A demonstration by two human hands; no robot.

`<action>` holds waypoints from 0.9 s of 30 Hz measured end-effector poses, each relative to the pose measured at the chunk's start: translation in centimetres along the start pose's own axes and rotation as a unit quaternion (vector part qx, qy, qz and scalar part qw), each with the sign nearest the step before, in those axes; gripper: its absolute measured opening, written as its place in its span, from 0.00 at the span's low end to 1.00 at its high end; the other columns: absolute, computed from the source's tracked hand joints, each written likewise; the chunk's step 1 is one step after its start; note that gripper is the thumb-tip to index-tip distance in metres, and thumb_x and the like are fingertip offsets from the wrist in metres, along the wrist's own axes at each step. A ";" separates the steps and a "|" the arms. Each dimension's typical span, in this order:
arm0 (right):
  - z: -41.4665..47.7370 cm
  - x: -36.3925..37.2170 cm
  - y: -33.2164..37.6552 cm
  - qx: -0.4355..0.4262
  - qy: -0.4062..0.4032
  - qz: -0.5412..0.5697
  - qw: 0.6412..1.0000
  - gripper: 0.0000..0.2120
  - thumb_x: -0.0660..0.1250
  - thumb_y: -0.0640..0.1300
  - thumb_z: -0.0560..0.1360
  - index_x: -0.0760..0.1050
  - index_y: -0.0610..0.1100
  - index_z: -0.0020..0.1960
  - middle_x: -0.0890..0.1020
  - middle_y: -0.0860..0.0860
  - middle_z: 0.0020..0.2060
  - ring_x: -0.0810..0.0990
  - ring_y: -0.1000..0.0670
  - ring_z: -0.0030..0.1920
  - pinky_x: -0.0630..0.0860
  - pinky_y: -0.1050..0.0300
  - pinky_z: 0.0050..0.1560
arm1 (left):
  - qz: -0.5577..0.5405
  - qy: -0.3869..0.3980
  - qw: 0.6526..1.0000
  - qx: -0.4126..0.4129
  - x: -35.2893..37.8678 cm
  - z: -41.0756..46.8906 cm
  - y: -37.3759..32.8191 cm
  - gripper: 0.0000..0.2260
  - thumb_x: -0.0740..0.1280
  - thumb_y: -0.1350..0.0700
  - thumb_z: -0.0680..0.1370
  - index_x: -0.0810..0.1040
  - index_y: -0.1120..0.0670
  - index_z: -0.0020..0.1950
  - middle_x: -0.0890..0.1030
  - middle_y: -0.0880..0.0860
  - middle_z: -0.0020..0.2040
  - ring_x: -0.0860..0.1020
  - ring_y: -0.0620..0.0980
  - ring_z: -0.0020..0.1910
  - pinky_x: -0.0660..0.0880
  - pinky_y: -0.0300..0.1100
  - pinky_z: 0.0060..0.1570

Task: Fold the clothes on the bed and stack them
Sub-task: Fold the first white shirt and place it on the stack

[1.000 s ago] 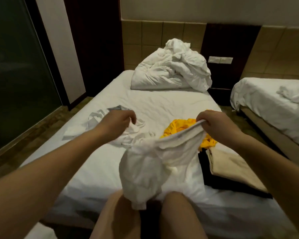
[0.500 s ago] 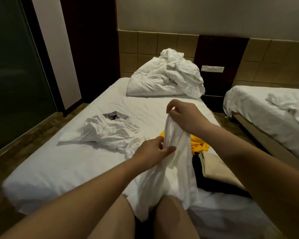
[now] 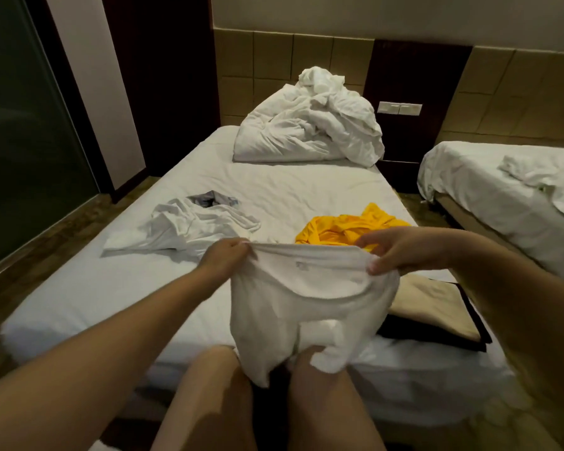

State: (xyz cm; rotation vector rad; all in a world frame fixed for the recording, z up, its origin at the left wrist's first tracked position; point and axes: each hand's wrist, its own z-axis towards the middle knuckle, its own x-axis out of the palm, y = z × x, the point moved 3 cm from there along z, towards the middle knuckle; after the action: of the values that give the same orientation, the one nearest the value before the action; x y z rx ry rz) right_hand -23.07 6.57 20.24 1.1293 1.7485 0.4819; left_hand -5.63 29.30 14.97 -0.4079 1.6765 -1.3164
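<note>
- Done so far, as far as it shows: a small stack at the lower right of the frame, a folded beige piece [image 3: 433, 307] lying flat on a black one [image 3: 404, 330].
- In hand: a white garment [image 3: 306, 307] at centre frame, hanging over the near edge of the bed [image 3: 79, 297]. The left hand [image 3: 223, 255] and right hand [image 3: 401, 252] each pinch its top hem, pulled taut between them.
- Left to fold: a crumpled yellow garment [image 3: 345, 231] just behind the right hand, and a rumpled white heap [image 3: 189, 226] with a grey piece [image 3: 212, 198] at centre left.
- The white cloth looks thin, soft and limp, with a banded hem; its bottom bunches against the knees.
</note>
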 end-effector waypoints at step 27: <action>-3.9 -5.3 6.5 -0.197 -0.560 -0.093 0.799 0.15 0.61 0.47 0.79 0.80 0.36 0.49 0.81 0.41 0.44 0.77 0.43 0.47 0.70 0.50 0.48 | -0.100 0.201 0.974 0.011 -8.3 1.2 -6.8 0.18 0.76 0.50 0.65 0.80 0.60 0.46 0.80 0.54 0.41 0.80 0.47 0.37 0.78 0.37 0.38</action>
State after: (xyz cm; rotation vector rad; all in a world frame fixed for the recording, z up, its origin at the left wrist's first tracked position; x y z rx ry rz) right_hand -22.83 5.88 29.51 0.6622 0.6373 -0.0100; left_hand -2.31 32.11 24.83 -0.3162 1.9899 -1.6477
